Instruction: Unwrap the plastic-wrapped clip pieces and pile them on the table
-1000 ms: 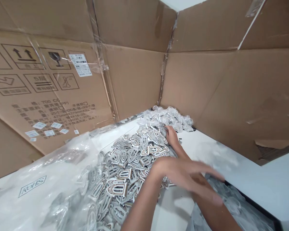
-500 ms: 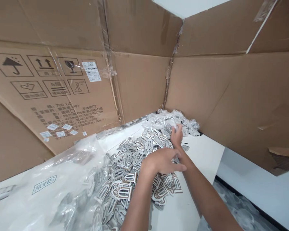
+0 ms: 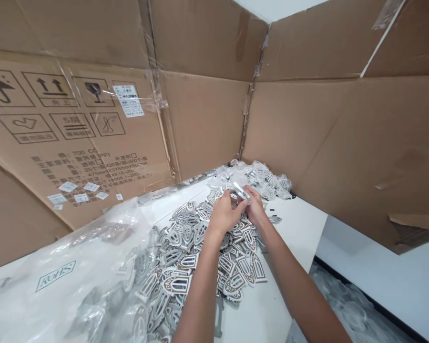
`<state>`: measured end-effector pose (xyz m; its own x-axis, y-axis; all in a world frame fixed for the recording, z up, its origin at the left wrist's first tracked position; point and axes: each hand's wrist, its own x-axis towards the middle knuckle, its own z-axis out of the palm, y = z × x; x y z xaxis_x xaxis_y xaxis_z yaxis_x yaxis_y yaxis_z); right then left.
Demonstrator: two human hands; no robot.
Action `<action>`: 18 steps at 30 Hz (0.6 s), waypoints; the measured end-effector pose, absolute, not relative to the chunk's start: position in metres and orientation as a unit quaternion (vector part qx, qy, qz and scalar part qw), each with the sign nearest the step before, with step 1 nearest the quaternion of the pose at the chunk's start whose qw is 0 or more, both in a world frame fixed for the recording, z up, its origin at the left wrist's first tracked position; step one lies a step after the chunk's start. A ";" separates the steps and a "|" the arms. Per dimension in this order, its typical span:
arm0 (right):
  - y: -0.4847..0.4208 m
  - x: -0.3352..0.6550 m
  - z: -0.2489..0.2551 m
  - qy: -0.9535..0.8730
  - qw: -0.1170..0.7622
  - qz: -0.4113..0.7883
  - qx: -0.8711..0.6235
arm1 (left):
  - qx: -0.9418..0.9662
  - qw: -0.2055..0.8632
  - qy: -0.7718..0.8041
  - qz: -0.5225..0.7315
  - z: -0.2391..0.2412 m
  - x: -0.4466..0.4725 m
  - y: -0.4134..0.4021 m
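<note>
Above the far part of the pile, a small clear plastic bag [image 3: 241, 192] is between my two hands. My right hand [image 3: 254, 206] has its fingers closed on the bag's right side. My left hand [image 3: 223, 212] meets it from the left, with thumb and fingertips curled at its edge. What is inside the bag is too small to make out. Beneath my hands spreads a heap of grey and white arch-shaped pieces [image 3: 178, 284] with slots and brown scroll patterns. Behind them lies a mound of pieces in clear bags [image 3: 268, 177].
Tall cardboard walls [image 3: 207, 124] enclose the white table [image 3: 300, 224] at the back and right. A large clear plastic sheet [image 3: 57, 305] marked RoHS covers the left side. Below the table's right edge lie crumpled clear bags [image 3: 346, 305].
My left hand has moved forward to meet the right. My right hand has drawn a clear bag slightly back and left from the bagged mound. The view has shifted slightly right.
</note>
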<state>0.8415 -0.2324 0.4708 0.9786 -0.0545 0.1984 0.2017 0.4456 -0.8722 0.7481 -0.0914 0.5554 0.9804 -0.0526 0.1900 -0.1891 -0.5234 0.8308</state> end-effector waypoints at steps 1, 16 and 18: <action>-0.231 0.839 0.471 -0.091 0.839 -0.064 -0.533 | 0.871 0.480 -0.069 0.082 0.553 0.751 -0.092; -0.243 0.852 0.462 -0.131 0.711 -0.210 -0.658 | 0.781 0.589 -0.037 0.206 0.542 0.767 -0.076; -0.251 0.861 0.453 -0.088 0.700 -0.240 -0.667 | 0.784 0.576 -0.036 0.227 0.544 0.767 -0.078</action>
